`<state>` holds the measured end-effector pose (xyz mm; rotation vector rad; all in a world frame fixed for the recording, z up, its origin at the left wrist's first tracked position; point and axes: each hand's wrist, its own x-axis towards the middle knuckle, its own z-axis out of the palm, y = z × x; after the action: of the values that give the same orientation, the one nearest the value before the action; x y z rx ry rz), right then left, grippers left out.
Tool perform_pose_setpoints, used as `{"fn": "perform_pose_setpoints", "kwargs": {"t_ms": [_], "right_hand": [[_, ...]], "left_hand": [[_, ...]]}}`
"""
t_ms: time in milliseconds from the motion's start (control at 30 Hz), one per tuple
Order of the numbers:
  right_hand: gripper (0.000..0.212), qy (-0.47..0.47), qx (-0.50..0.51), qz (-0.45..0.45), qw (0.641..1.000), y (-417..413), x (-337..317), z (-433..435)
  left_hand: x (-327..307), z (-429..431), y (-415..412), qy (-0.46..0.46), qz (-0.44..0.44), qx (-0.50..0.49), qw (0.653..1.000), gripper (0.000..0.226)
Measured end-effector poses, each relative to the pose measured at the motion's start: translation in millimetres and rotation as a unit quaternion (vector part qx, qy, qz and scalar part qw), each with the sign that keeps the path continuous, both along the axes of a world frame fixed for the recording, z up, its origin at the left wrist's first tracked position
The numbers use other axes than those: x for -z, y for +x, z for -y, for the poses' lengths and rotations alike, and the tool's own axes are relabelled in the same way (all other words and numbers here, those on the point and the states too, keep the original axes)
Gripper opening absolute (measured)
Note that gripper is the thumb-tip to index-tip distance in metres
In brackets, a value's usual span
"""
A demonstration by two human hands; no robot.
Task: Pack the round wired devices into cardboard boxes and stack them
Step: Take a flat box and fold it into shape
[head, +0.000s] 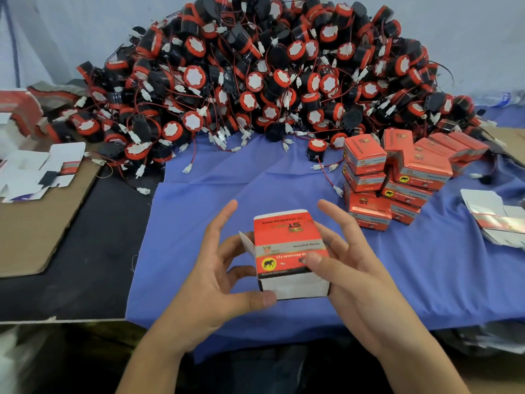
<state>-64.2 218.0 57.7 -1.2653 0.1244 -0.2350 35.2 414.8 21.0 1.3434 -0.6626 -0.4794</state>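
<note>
Fingers (221,217) of the left hand (210,274) and right hand (352,268) loosely clasp the cardboard box (284,237) at six o'clock over the blue cloth (227,180), likely light, thin-walled and crushable, best held by its side edges, round wired devices (255,81) heaped at twelve.

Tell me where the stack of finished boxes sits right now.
Head view: the stack of finished boxes sits on the blue cloth at right, in front of the device pile.

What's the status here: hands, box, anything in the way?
Holding red box: left hand, right hand, over blue cloth. Its side flap open. To the right packed boxes, behind it device pile; nothing in the way.
</note>
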Motion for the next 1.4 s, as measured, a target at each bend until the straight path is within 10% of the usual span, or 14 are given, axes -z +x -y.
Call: {"fn": "perform_pose_setpoints", "kwargs": {"t_ms": [200, 533, 800, 1067, 1233, 1400], "right_hand": [[0.088, -0.138, -0.087, 0.027, 0.986, 3.9, 14.5, 12.0], [0.121, -0.369, 0.061, -0.042, 0.926, 32.1, 96.1, 6.2], [0.098, -0.362, 0.093, -0.068, 0.925, 36.1, 101.5, 7.9], [0.106, -0.325, 0.099, -0.076, 0.937, 7.5, 96.6, -30.5], [0.105, -0.159, 0.104, -0.102, 0.977, 4.6, 87.7, -38.7], [0.068, -0.240, 0.284, -0.104, 0.922, 22.8, 72.0, -10.9]], "left_hand": [[3.1, 3.4, -4.4, 0.086, 0.103, -0.009, 0.991, 0.107], [53.2, 37.7, -6.2, 0.173, 0.127, -0.151, 0.965, 0.104], [56.4, 41.2, -4.8, 0.173, 0.084, -0.253, 0.948, 0.093], [51.0, 52.3, 2.5, 0.178, -0.002, -0.303, 0.936, 0.009], [42.0, 49.5, 4.6, 0.128, -0.044, -0.235, 0.963, 0.038], [45.1, 53.5, 5.0, 0.154, -0.003, -0.280, 0.947, 0.052]]}}
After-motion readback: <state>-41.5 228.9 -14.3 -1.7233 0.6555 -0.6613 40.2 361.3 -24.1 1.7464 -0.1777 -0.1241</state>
